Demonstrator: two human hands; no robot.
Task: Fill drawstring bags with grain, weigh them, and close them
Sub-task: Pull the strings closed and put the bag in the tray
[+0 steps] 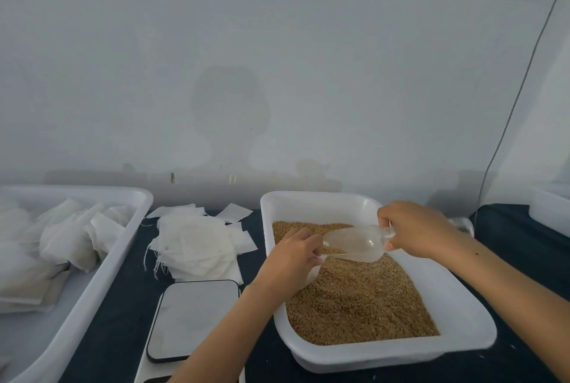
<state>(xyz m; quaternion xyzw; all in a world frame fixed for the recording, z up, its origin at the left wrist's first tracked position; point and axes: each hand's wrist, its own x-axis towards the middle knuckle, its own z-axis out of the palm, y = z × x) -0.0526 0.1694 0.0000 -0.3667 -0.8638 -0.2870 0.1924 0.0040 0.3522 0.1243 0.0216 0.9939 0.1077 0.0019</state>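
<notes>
Right hand (422, 229) grips the clear scoop (357, 243) by its handle, left hand (296, 254) pinches a bag (311, 274) mouth over the grain tray (462, 299). Best to keep that mouth wide under the scoop's lip and tip slowly, so spills fall back into the grain (361, 299).

- The left hand (293, 254) covers most of the small white bag (313, 271) it holds; the bag's mouth and contents cannot be made out.
- The clear scoop (354, 242) has its handle hidden inside the right hand (416, 229) — whether it carries grain is not discernible.
- The left tray (101, 259) is cut off by the left and bottom edges; the bags (61, 240) inside blur together, so no count is possible.
- The scale (191, 319) is partly covered by the left forearm — its display is not visible.
- The white container (552, 206) at far right is cut by the frame edge.
</notes>
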